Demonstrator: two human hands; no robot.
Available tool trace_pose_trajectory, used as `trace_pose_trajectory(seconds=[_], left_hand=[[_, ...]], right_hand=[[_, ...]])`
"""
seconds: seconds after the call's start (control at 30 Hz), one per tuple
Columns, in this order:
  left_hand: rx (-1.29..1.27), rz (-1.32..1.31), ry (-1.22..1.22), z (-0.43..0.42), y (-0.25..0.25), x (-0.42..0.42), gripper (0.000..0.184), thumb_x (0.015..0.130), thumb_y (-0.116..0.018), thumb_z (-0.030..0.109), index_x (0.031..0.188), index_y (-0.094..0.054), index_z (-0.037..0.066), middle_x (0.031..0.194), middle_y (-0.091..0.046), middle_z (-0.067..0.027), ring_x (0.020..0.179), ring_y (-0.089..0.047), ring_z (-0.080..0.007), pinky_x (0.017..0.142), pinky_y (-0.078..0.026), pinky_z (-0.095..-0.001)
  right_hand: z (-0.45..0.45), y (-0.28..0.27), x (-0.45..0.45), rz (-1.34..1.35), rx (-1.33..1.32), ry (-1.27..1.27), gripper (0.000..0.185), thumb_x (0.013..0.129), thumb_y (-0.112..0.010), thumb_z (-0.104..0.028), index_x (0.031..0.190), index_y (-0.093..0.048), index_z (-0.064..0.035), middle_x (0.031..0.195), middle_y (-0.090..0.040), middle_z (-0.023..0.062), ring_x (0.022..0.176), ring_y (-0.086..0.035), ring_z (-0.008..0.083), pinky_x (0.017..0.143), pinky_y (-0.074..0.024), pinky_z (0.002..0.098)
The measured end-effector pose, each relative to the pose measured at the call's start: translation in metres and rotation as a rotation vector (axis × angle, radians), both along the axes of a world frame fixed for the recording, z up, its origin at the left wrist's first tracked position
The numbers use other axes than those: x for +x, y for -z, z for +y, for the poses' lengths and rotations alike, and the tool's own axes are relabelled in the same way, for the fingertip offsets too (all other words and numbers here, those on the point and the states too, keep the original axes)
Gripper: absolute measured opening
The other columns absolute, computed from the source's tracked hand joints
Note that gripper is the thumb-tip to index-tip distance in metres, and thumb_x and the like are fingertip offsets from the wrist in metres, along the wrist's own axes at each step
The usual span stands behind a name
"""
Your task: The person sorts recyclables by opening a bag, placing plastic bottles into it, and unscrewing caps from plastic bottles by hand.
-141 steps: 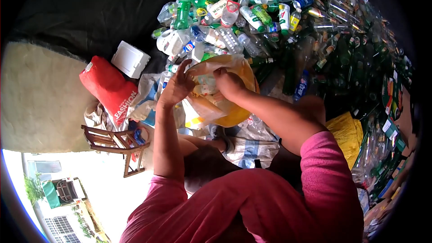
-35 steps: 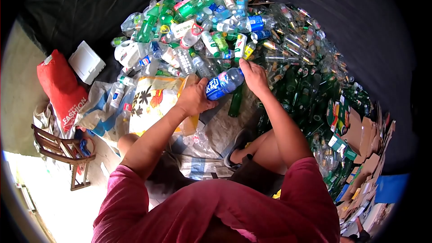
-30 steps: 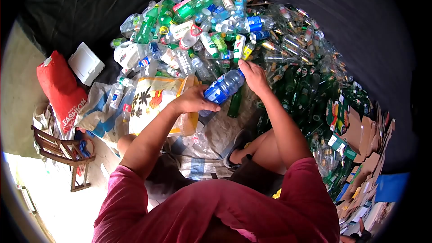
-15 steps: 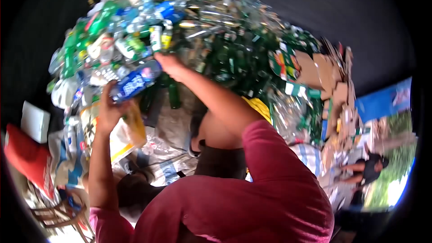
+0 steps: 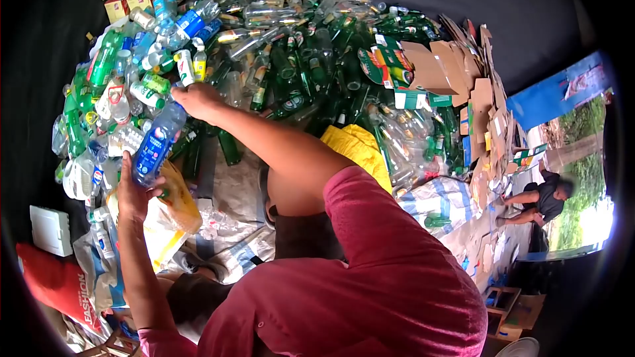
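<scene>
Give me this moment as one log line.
held: blue-labelled bottle | left hand: at base | right hand: at cap end | around: plastic bottles, green bottles, yellow sack

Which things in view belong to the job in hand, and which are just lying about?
Likely in the job:
blue-labelled bottle, held by left hand and right hand
plastic bottles piled nearby
yellow-and-white bag

Probably just lying about:
red bag
white box
cardboard
yellow cloth or sack
</scene>
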State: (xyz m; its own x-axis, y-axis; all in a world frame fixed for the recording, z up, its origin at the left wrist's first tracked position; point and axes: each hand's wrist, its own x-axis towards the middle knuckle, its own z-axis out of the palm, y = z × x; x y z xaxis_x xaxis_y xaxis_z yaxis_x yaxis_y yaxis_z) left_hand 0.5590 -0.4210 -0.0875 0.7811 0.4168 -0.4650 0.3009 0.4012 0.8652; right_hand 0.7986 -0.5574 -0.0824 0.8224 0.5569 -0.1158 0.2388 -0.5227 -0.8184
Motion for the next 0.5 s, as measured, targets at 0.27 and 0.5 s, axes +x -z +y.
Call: trace_pose_trajectory(seconds=[0.27,0.5], left_hand=[[0.845,-0.415,-0.008,-0.012,0.001,0.000,0.089,0.081,-0.076,-0.004,0.154,-0.027,0.011,0.139,-0.047,-0.0157,0.115,-0.055,-0.0199,0.094,-0.051,-0.0320],[0.527,-0.197,-0.186,-0.017,-0.016,0.004,0.066,0.092,-0.069,0.044,0.141,-0.045,0.006,0.105,-0.064,-0.0089,0.083,-0.066,-0.0153,0.058,-0.054,-0.0245]], right_hand=[[0.002,0.013,0.003,0.231,0.110,0.126,0.059,0.090,-0.059,-0.054,0.105,-0.070,0.0017,0.105,-0.071,0.0219,0.098,-0.069,0.0340,0.084,-0.0517,0.0407],[-0.004,0.005,0.009,0.061,-0.012,-0.024,0.063,0.090,-0.055,-0.057,0.105,-0.070,0.0022,0.106,-0.071,0.0238,0.100,-0.068,0.0373,0.086,-0.0517,0.0422]])
